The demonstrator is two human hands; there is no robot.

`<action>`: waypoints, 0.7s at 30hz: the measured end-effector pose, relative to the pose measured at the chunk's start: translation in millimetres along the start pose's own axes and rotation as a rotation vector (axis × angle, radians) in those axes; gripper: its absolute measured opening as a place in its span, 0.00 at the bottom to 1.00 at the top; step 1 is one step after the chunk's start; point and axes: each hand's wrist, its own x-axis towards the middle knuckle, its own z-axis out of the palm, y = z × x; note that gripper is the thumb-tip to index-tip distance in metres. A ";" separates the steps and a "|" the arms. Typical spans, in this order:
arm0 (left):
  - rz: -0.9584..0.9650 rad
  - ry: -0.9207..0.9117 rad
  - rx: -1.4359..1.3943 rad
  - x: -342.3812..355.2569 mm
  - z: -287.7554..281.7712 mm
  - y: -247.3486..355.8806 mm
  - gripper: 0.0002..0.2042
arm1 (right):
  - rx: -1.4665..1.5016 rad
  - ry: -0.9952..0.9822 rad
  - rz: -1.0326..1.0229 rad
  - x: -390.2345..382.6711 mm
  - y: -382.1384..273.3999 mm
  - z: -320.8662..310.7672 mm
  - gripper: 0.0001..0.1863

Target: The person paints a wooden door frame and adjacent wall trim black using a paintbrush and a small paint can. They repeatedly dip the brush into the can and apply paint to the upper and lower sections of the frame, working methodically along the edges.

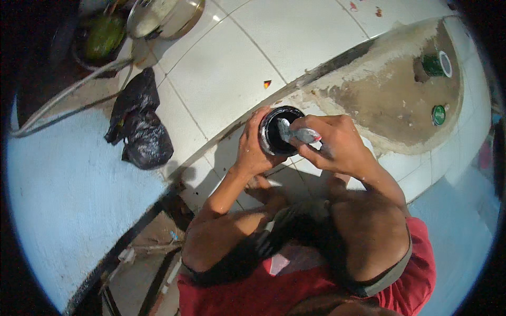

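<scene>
My left hand [252,145] is wrapped around the side of a round, open pot [263,138] with a black inside and a pale-smeared rim. Above its mouth, my right hand [337,142] grips a short tool [304,135] with a grey-smeared handle and a red end, which looks like a paintbrush. The pale lower part of this tool reaches into the pot, where its tip is hidden. Both hands are in front of my bent knees, over the white tiles.
A green can [437,64] and a green lid [438,115] are on the rough concrete patch [385,110] at right. To the left lie a black plastic bag [142,126] and a pale hose [74,95]. A metal pot [176,18] stands at upper left, near a blue wall [74,195].
</scene>
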 end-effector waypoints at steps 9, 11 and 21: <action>-0.070 -0.064 -0.055 4.9 1.1 3.8 0.59 | 0.196 -0.002 0.003 -5.5 6.3 0.5 0.14; -0.067 -0.068 -0.027 6.2 0.6 6.4 0.59 | 0.218 0.012 0.009 -5.5 8.7 0.8 0.13; 0.035 -0.027 0.023 8.6 0.1 6.1 0.61 | 0.406 0.156 0.230 -20.8 -0.1 -18.8 0.13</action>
